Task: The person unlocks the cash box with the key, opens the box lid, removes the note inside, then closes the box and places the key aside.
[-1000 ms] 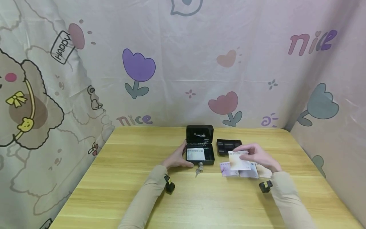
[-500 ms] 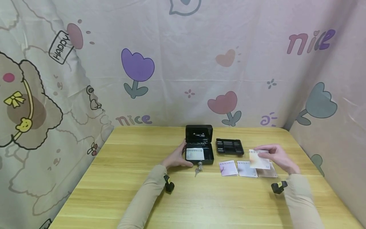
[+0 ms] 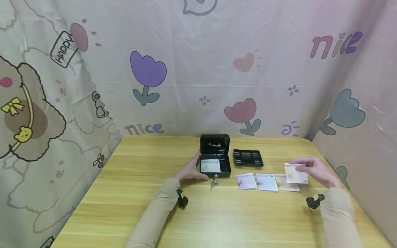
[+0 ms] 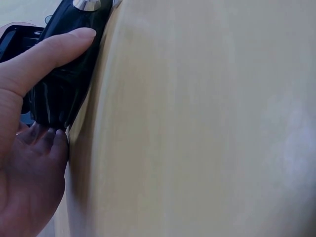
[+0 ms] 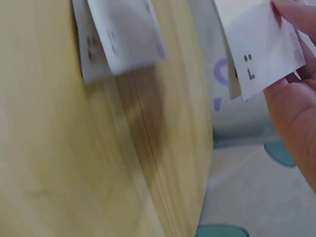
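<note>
In the head view a small black cash box [image 3: 214,156] stands with its lid raised and a pale folded banknote [image 3: 211,166] inside. My left hand [image 3: 191,169] holds its left front corner, thumb [image 4: 69,47] along the front and fingers at the side. Keys [image 3: 214,182] hang from the front lock. My right hand [image 3: 317,170] pinches a cream folded banknote [image 3: 296,173] above the table's right side, its two layers parted in the right wrist view. Below and left of it lie a purple folded banknote [image 3: 246,181], a blue one [image 3: 266,182] and a brown one [image 3: 286,182] in a row.
A black compartment tray [image 3: 248,158] lies right of the cash box, behind the row of banknotes. The wooden table [image 3: 217,217] reaches back to a printed curtain [image 3: 192,69], which also hangs along both sides.
My right hand has carried the cream banknote rightwards, from over the purple and blue notes to past the brown one, uncovering the row and the tray. The left hand stays on the box.
</note>
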